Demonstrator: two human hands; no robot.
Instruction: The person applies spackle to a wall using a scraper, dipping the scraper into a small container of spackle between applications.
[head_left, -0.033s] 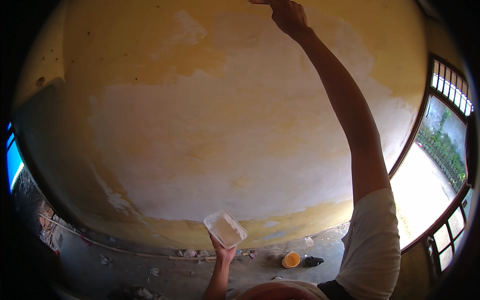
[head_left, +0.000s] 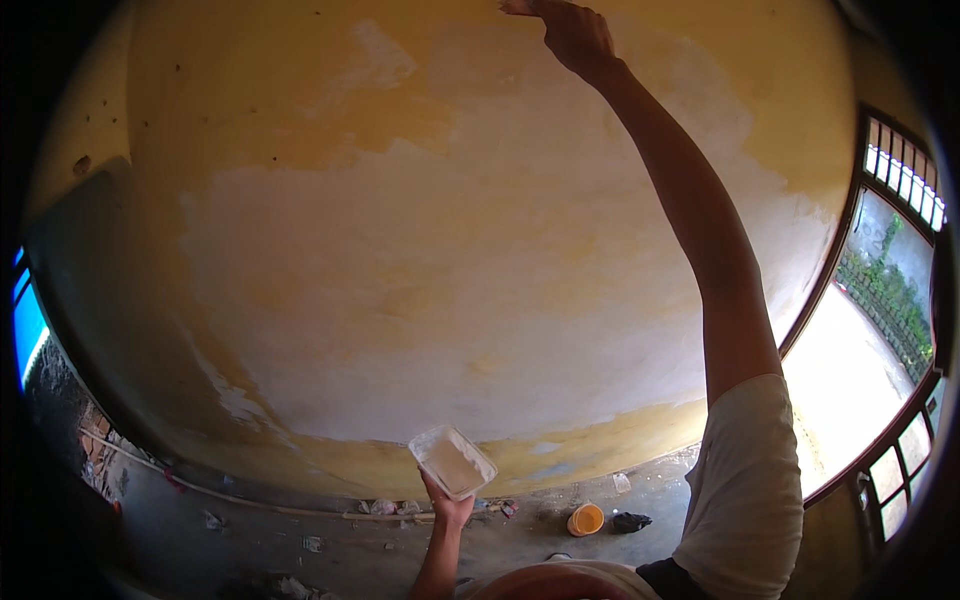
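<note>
My right hand is raised high against the yellow wall, at the top edge of a wide patch of whitish filler. Its fingers are closed around a small flat tool that touches the wall; the picture's rim cuts most of the tool off. My left hand is low, near the bottom of the view. It holds up a clear rectangular plastic tub with pale paste inside, tilted toward the wall.
On the grey floor at the wall's foot lie a small orange tub, a dark lump, a long thin rod and scattered debris. A barred window and a bright opening are on the right.
</note>
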